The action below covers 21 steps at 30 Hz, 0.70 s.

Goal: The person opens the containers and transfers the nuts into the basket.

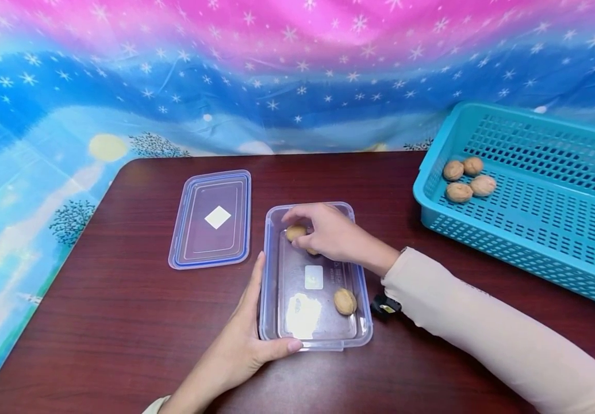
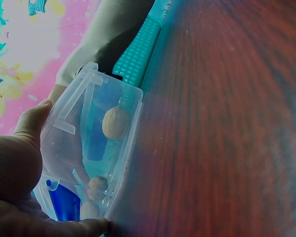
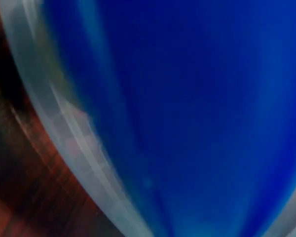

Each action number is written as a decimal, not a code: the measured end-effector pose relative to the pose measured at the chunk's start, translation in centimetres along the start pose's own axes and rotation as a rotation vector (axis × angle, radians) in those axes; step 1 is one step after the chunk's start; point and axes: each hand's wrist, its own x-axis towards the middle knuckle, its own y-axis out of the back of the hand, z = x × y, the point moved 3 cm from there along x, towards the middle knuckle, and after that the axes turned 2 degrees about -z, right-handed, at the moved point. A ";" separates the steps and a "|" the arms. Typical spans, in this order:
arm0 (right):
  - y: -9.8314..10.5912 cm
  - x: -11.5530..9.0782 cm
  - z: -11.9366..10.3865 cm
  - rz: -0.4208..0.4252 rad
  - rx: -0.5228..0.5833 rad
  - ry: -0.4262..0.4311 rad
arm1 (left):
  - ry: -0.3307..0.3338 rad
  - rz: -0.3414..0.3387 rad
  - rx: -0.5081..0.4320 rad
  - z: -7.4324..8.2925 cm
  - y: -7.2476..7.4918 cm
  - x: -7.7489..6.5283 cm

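Observation:
A clear plastic container (image 1: 289,333) stands uncovered on the table, with walnuts inside. My left hand (image 1: 248,345) holds its near left corner, thumb along the near rim and fingers against the left side. Inside the far end, my right hand (image 1: 328,233) curls thumb and fingers around a walnut (image 1: 296,232). Another walnut (image 1: 312,250) shows partly below that hand. One more walnut (image 1: 345,302) lies near the right wall; through the plastic, a walnut (image 2: 115,123) also appears in the left wrist view. A blurred blue surface (image 3: 187,98) fills most of the right wrist view.
Left of the container lies its clear lid (image 1: 211,221) with a blue seal. A turquoise basket (image 1: 514,253) at the right holds several walnuts (image 1: 459,192) in its left corner. A patterned cloth (image 1: 276,75) hangs behind the dark wooden table (image 1: 111,299).

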 end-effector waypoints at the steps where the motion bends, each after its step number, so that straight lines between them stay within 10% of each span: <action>1: -0.1 0.0 0.0 -0.001 -0.009 0.004 | 0.000 0.000 0.000 0.0 0.0 0.0; 21: -0.9 0.3 -0.2 -0.045 -0.123 0.043 | -0.037 -0.001 0.011 -0.1 0.0 0.0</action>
